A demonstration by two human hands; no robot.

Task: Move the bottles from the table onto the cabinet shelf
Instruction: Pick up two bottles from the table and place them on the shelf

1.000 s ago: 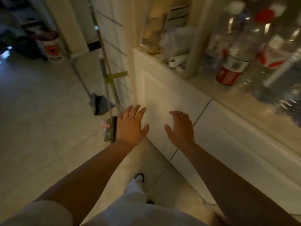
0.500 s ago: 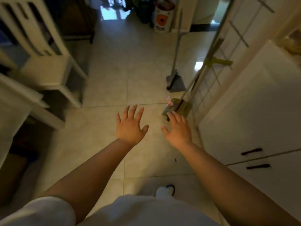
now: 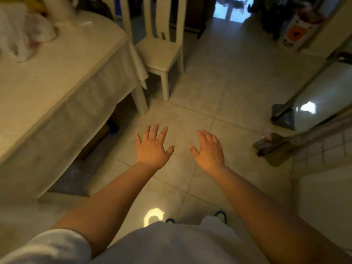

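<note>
My left hand (image 3: 152, 149) and my right hand (image 3: 209, 149) are stretched out side by side over the tiled floor, palms down, fingers spread, holding nothing. The table (image 3: 57, 77) with its pale cloth fills the left of the view, its near corner ahead and to the left of my left hand. No bottle shows on the visible part of the table. A white plastic bag (image 3: 22, 39) lies at its far left. The cabinet (image 3: 323, 202) shows only as a white panel at the right edge; its shelf is out of view.
A cream chair (image 3: 162, 54) stands at the table's far end. A dustpan (image 3: 283, 117) and a broom or mop head (image 3: 272, 149) sit on the floor at the right, against a tiled wall. A patterned bin (image 3: 293, 35) stands in the far right corner.
The view has swung left, from the cabinet shelf with its bottles across the floor to the table. Both hands stay empty and spread in front of me.
</note>
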